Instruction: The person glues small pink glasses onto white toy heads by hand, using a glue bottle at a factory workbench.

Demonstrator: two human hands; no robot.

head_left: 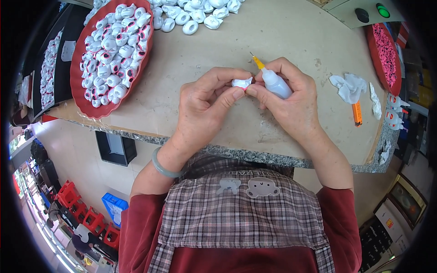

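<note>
Tabletop point(282, 41), with red tray point(77, 86) of white pieces at left. Left hand point(205, 102) pinches a small white piece point(241, 83) over the tabletop's near edge; right hand point(291, 98) steadies it while clasping a yellow-tipped squeeze bottle point(275, 82). Risk: extra squeeze pressure may drip adhesive onto fingers.

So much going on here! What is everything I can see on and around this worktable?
Small moulded piece: one, white with a pink edge, pinched between both hands.
Squeeze bottle: one, translucent white with a yellow nozzle, in the right hand.
Red tray: one, top left, heaped with white and pink pieces; too many to count.
Loose white pieces: a pile, top edge.
Second red tray: one, far right, pink contents.
Crumpled cloth: white, right of the hands.
Orange tool: one, by the cloth.
Worktable: one, beige top, speckled stone edge.
Bangle: one, grey-green, left wrist.
Left hand: grips the piece.
Right hand: grips bottle and piece.
</note>
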